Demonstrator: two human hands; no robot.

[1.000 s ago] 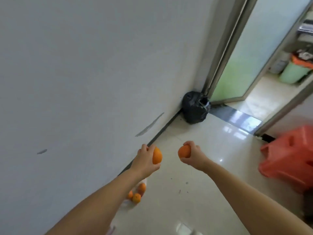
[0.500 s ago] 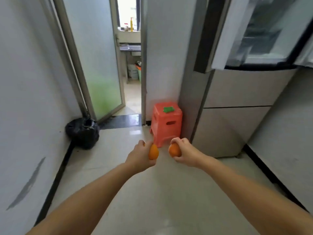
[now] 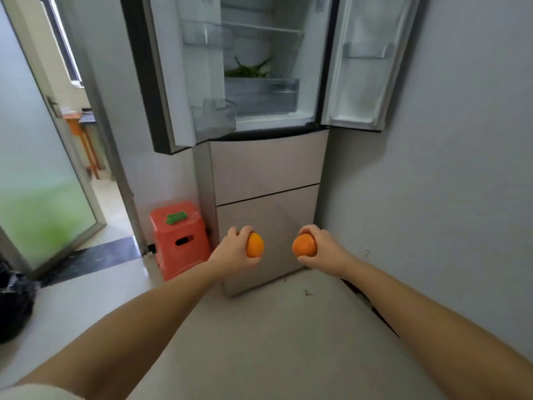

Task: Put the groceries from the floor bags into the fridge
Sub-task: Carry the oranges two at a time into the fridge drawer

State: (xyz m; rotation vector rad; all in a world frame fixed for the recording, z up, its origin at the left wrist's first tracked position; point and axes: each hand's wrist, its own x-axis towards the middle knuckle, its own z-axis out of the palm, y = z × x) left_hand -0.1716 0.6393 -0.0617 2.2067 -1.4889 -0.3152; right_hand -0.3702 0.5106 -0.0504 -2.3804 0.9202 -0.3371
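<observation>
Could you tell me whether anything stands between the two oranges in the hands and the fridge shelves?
Nothing visible does. Both upper doors of the fridge are open, and the left hand and right hand hold each orange below the shelves.

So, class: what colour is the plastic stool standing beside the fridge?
The stool is orange-red, with a green patch on top; the head view shows it.

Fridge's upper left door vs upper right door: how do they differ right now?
The upper left fridge door shows a dark outer edge and two clear bins; the upper right fridge door shows only its white inner lining and one bin. The left door hangs lower in the view. Both are open.
</observation>
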